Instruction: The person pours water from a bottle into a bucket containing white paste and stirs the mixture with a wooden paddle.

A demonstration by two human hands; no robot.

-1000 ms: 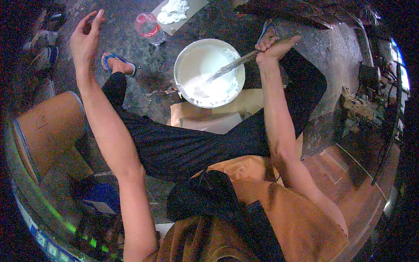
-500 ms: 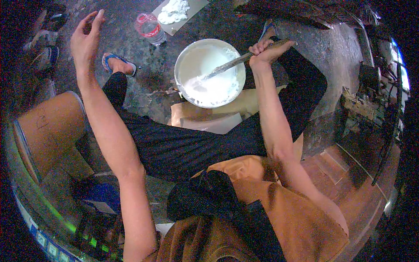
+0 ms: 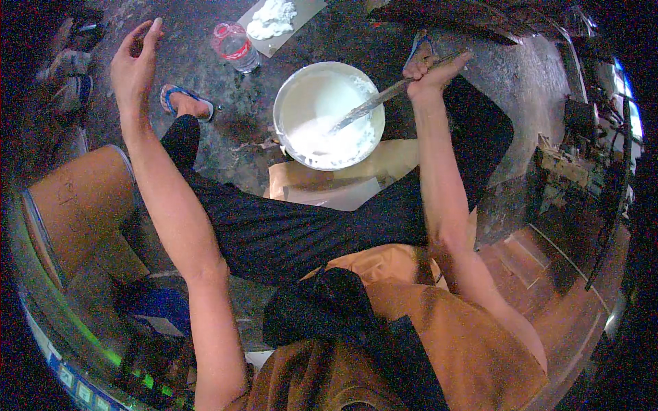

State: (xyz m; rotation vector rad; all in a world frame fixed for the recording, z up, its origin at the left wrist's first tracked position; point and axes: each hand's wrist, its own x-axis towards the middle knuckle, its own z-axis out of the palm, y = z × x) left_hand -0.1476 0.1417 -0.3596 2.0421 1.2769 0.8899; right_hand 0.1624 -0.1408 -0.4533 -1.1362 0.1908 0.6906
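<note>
My right hand (image 3: 430,77) is closed round a wooden stirring stick (image 3: 384,94), which slants down to the left into a round white bucket (image 3: 277,116). The stick's lower end dips into a thick white paste (image 3: 312,103), so its tip is hidden. White smears cling to the bucket's inner wall on the right. Off to the far left, my left hand (image 3: 136,61) hovers above the floor with its fingers loosely curled and apart, holding nothing. A clear plastic bottle (image 3: 240,51) with a red label stands between that hand and the bucket.
Beyond the bottle, a heap of white paste (image 3: 272,19) lies on a flat sheet (image 3: 295,31). Cardboard (image 3: 391,159) lies under the bucket's near side. A brown drum (image 3: 79,205) stands at the left, and wooden odds and ends (image 3: 565,164) are at the right.
My right hand has shifted right with the stick, whose dipped end has also moved right within the paste. My left hand and the bucket stay nearly where they were.
</note>
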